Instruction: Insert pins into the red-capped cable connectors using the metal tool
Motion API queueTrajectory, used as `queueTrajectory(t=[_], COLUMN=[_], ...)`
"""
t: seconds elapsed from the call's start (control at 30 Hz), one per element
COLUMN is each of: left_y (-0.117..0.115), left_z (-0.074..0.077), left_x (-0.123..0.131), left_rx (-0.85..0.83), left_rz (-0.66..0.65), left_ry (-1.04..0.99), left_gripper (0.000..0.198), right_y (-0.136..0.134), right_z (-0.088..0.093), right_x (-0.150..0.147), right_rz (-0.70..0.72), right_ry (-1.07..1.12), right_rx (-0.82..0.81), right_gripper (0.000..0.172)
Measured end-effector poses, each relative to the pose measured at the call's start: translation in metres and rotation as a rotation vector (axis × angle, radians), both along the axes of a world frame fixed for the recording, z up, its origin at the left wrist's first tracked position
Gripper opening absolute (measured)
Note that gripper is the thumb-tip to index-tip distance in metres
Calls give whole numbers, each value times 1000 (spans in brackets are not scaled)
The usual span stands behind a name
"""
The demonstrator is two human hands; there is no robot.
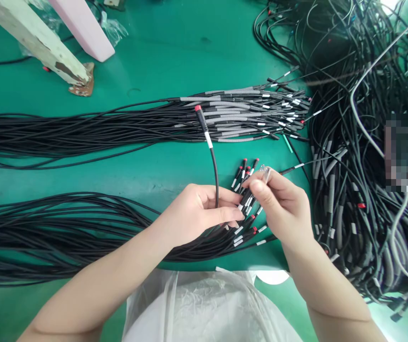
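Observation:
My left hand [207, 211] is closed on a thin black cable [215, 175]. One branch of it sticks up past the fingers to a black connector [202, 121] with a red tip and a white label. Just to the right, my right hand [282, 204] pinches a black connector end [247, 195] between thumb and fingers. A small shiny, clear or metallic piece [266, 174] shows above that thumb; its kind I cannot make out. Under both hands lie several labelled cable ends [253, 230] with red tips, partly hidden by the fingers.
Long black cables [47, 232] run left along the green table [175, 52]. Behind them lies another bundle with grey ribbed sleeves [232, 114]. A large cable heap [349, 190] with a white cord [364, 114] fills the right. A worn post [57, 61] and pink post [86, 33] stand back left.

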State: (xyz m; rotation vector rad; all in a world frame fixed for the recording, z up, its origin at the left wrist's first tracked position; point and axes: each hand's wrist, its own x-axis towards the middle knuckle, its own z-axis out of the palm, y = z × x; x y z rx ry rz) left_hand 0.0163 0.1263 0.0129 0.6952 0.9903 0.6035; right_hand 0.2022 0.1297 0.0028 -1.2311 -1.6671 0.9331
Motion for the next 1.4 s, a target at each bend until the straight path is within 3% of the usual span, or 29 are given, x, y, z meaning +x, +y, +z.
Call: queueTrajectory(t=[0.1, 0.17, 0.23, 0.37, 0.53, 0.77, 1.03, 1.4], left_y=[1, 1, 1, 2, 2, 1, -1, 1], left_z=[-1, -1, -1, -1, -3, -3, -5, -1], left_x=[1, 1, 1, 0, -1, 0, 1, 0], left_rx=[-41, -52, -58, -65, -56, -68, -81, -186], left_rz=[93, 164, 212, 261, 279, 284, 261, 243], left_ry=[-124, -167, -189, -214, -266, -252, -247, -362], left_gripper=[17, 17, 18, 17, 13, 16, 16, 10], right_y=[0, -1, -2, -10, -18, -17, -26, -18], right_z=[-5, -9, -10, -12, -16, -17, -18, -16], right_x=[0, -2, -5, -13, -18, -19, -12, -18], right_rz=[-39, -74, -94, -97, 4, 9, -102, -57], right_ry=[132, 232, 268, 287, 276, 216, -7, 272], right_rx=[22, 90, 177, 324, 371, 403, 359, 369], right_gripper=[21, 33, 43, 44, 53, 51, 47, 48])
